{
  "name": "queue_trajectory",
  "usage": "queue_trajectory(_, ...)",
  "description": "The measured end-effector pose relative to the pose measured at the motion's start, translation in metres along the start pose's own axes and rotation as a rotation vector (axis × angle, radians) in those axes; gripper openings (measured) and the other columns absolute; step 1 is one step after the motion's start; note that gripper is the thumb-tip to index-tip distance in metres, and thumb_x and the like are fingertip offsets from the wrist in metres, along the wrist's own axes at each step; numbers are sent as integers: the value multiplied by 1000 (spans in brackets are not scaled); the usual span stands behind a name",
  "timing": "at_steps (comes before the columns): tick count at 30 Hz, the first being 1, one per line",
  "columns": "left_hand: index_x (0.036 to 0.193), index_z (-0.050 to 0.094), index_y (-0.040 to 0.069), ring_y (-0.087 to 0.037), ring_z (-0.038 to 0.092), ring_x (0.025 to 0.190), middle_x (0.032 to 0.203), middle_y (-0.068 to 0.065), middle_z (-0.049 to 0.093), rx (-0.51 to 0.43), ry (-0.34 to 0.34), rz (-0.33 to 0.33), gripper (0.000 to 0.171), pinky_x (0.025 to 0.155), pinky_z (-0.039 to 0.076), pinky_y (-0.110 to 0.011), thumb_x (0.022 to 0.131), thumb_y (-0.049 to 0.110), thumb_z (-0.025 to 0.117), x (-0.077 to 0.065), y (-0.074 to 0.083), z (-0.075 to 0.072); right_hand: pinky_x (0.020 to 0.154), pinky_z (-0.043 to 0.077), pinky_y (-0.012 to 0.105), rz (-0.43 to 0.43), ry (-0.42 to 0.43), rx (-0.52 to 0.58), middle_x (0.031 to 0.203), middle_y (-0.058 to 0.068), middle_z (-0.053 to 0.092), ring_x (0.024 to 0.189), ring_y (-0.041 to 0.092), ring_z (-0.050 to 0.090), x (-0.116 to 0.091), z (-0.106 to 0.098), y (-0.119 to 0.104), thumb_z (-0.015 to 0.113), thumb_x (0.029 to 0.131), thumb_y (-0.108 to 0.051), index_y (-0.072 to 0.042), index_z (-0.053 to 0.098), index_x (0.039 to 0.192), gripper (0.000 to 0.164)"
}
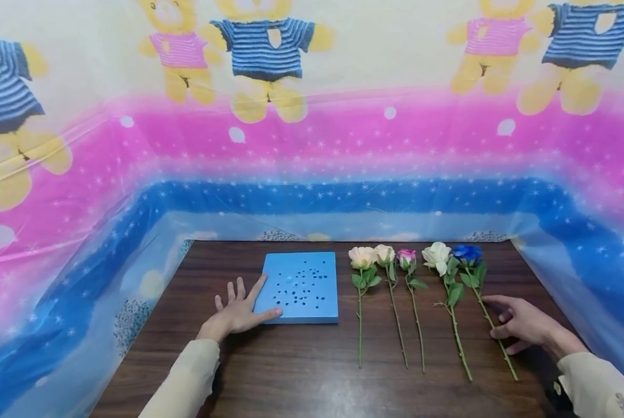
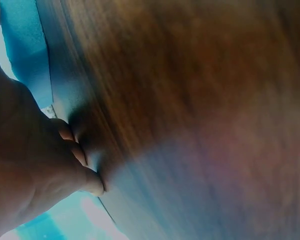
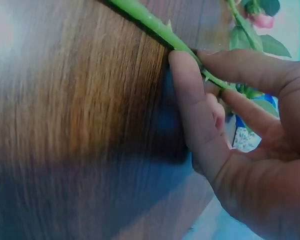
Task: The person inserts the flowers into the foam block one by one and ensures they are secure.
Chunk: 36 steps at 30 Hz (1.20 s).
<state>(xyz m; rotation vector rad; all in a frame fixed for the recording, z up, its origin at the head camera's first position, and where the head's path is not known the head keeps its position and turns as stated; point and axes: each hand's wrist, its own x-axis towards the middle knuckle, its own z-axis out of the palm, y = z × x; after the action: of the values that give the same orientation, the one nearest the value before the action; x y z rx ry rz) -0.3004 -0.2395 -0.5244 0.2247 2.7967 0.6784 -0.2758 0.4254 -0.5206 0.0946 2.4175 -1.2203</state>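
A flat blue block (image 1: 296,278) dotted with small dark holes lies on the dark wooden table. My left hand (image 1: 241,310) rests at its left side with fingers spread, the thumb on its front left corner and the index finger along its left edge. To the right, a blue rose (image 1: 467,253) with a green thorny stem lies on the table. My right hand (image 1: 528,324) pinches that stem (image 3: 155,25) between thumb and fingertips, at about mid-length. The stem still lies low, close to the wood.
Left of the blue rose lie a white rose (image 1: 437,257), a pink rose (image 1: 407,255) and two pale cream roses (image 1: 363,257), stems toward me. A printed cloth (image 1: 343,194) hangs behind the table (image 1: 291,371) and along its sides.
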Motion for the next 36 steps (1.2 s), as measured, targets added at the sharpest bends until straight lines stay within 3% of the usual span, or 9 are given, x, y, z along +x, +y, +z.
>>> queue_trajectory(4,182,7,31,-60,-16,165,180,-37,-11,-5,3,1,113,122,-7,-88,98,81,64,-1,0,-1,74,68,53,-1,-37,92,119,20,46,98,30,67,-2,-6,4,80,99,-4,1,30,172,89)
queue_trajectory(11,182,7,31,-60,-16,165,180,-37,-10,-11,1,0,113,122,-7,-88,98,81,64,-2,0,-1,85,66,54,-5,-162,203,151,31,57,121,28,69,-6,-16,14,69,108,-12,4,14,175,89)
queue_trajectory(19,182,9,31,-60,-14,166,180,-37,-9,-1,6,-3,112,122,-5,-88,98,81,63,-2,1,-1,90,65,59,-26,-249,282,143,26,62,121,30,68,-8,-19,13,66,107,-5,3,-6,175,100)
queue_trajectory(27,182,8,32,-60,-15,166,180,-37,-10,-8,11,0,112,122,-6,-88,98,81,63,-2,0,-2,89,65,65,-106,-333,369,133,22,62,119,38,70,-6,-20,15,62,114,-8,-7,-7,177,93)
queue_trajectory(36,182,9,31,-59,-16,166,180,-37,-10,-15,0,-2,113,122,-7,-88,97,82,64,-2,0,-1,88,64,69,-160,-294,391,134,22,63,120,41,70,-6,-24,14,60,114,-6,-33,14,176,83)
